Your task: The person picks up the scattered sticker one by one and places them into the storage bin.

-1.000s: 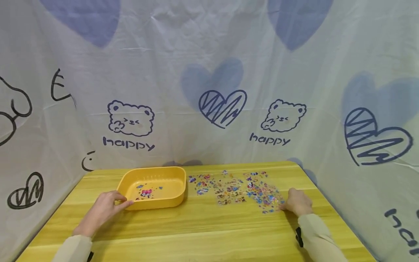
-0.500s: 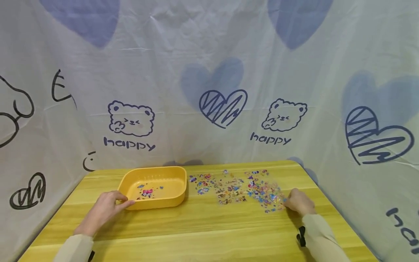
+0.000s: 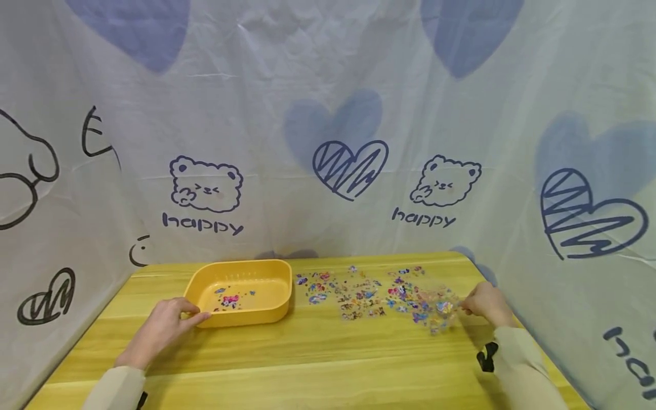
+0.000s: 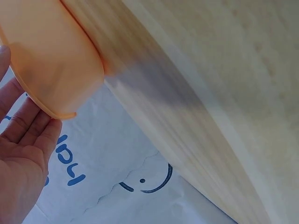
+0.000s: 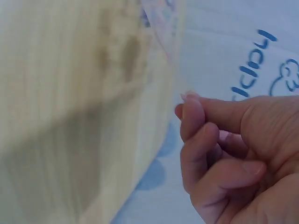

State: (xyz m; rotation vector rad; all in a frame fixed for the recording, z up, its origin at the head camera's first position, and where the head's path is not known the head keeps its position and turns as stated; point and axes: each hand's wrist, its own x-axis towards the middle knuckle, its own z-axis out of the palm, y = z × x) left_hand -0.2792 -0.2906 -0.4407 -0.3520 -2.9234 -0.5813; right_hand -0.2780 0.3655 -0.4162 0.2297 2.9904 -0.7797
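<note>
My left hand holds the near-left corner of a yellow plastic basket, thumb and fingers at its rim. In the left wrist view, the fingers lie along the outside of the wall, under the rim. Inside the basket lie small colourful pieces. On the right, my right hand pinches the edge of a clear sticker sheet between thumb and index finger, the other fingers curled. That sheet is raised and bent at the hand's side. It overlaps other stickers on the table in the head view.
More clear sheets with small stickers lie flat between the basket and the right hand. The wood-grain table ends at the back against a white cloth printed with bears and hearts. More cloth hangs at both sides.
My right hand has moved to the right and slightly up, drawing the clear sticker sheet with it and lifting its edge. The left hand and the basket stay where they were.
</note>
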